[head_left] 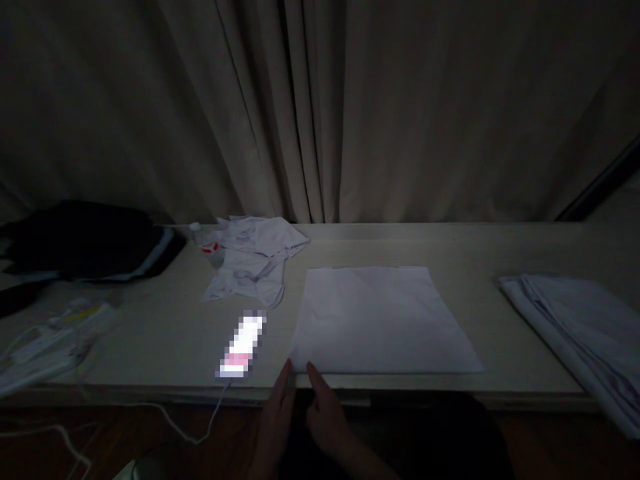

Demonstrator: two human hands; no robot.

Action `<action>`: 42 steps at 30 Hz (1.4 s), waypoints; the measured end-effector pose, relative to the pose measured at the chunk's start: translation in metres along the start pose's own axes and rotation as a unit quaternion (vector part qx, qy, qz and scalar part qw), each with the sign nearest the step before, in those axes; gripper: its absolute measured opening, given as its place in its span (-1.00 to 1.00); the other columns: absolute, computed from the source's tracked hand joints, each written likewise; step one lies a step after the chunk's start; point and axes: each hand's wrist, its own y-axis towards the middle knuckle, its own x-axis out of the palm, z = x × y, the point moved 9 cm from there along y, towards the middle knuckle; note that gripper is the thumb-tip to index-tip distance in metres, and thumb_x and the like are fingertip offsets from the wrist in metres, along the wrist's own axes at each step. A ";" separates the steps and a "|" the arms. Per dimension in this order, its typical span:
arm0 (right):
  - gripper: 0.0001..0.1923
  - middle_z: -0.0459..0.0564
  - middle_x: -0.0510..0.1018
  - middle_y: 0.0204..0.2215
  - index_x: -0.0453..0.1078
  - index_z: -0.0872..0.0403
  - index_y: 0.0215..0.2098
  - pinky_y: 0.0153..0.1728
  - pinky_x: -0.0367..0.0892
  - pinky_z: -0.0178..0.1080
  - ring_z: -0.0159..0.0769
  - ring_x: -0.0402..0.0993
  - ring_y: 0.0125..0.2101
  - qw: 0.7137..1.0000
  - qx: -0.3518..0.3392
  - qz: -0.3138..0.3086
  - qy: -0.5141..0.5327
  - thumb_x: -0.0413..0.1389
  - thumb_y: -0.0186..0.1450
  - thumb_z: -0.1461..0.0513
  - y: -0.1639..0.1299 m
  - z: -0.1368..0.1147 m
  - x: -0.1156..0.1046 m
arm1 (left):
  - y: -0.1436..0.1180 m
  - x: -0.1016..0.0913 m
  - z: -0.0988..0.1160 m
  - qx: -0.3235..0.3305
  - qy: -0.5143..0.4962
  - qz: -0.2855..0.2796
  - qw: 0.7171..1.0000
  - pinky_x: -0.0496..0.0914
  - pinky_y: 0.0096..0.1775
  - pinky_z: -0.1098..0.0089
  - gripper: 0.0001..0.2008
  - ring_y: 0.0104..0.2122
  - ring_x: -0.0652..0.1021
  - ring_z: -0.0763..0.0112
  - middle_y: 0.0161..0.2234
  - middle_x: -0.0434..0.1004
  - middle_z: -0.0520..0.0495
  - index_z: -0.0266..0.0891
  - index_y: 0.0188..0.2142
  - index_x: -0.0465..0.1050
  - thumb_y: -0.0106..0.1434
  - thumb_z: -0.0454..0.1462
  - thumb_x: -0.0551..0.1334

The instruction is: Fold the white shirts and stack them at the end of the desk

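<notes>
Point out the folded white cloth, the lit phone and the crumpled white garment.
folded white cloth (383,320), head view, flat middle.
lit phone (243,347), head view, screen centre.
crumpled white garment (253,257), head view, middle of the heap.

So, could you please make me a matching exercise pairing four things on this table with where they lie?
Things:
1. flat folded cloth
2. crumpled white garment
3. dark bundle
4. lit phone

Places:
A. far left of the table
B. at the front edge, cable plugged in
C. centre, by both hands
D. back, near the curtain

Pairs: 1-C, 2-D, 3-A, 4-B
</notes>
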 end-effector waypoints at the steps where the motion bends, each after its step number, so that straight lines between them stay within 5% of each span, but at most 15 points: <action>1: -0.18 -0.08 0.15 0.24 0.05 0.05 0.27 0.24 0.00 -0.08 -0.30 0.05 0.23 1.000 -0.010 -0.016 -0.005 -0.09 0.01 0.47 0.002 -0.004 0.009 | 0.001 -0.001 -0.002 0.011 0.010 -0.020 1.000 0.00 0.27 0.17 -0.41 0.27 0.12 0.34 0.30 0.04 -0.11 -0.30 0.25 0.00 0.24 -0.17 -0.08; 7: -0.24 0.04 0.11 0.26 0.02 0.19 0.27 0.26 -0.05 -0.09 -0.28 0.01 0.24 0.998 0.030 -0.020 -0.048 -0.10 0.06 0.45 0.011 0.009 0.027 | 0.001 0.012 -0.012 0.015 0.152 -0.104 0.983 0.09 0.25 0.17 -0.42 0.24 0.19 0.32 0.29 0.04 -0.12 -0.28 0.26 -0.03 0.29 -0.12 -0.15; 15: -0.12 -0.12 0.09 0.27 -0.01 0.03 0.28 0.27 -0.10 -0.06 -0.37 -0.02 0.25 0.997 -0.015 -0.017 -0.074 -0.14 -0.02 0.49 0.004 0.037 -0.007 | -0.003 0.014 -0.019 0.063 0.237 -0.094 0.965 0.26 0.16 0.16 -0.44 0.21 0.25 0.27 0.31 -0.07 -0.05 -0.15 0.27 -0.09 0.31 -0.10 -0.14; 23: -0.09 -0.22 -0.01 0.30 -0.14 -0.09 0.31 0.27 -0.14 -0.05 -0.39 -0.10 0.27 0.993 -0.039 0.022 -0.109 -0.15 0.02 0.49 -0.020 0.052 -0.062 | -0.005 0.017 -0.012 0.075 0.277 -0.097 0.953 0.29 0.13 0.19 -0.43 0.22 0.23 0.28 0.33 -0.14 -0.07 -0.20 0.28 -0.16 0.31 -0.12 -0.14; 42: -0.17 -0.09 0.00 0.30 -0.15 0.02 0.32 0.23 0.00 -0.13 -0.37 -0.01 0.25 0.959 0.045 0.164 -0.226 -0.15 0.07 0.43 -0.077 0.077 -0.244 | 0.000 0.014 -0.018 0.104 0.308 -0.065 0.944 0.27 0.14 0.18 -0.41 0.16 0.31 0.25 0.29 0.00 -0.13 -0.21 0.27 -0.10 0.30 -0.07 -0.11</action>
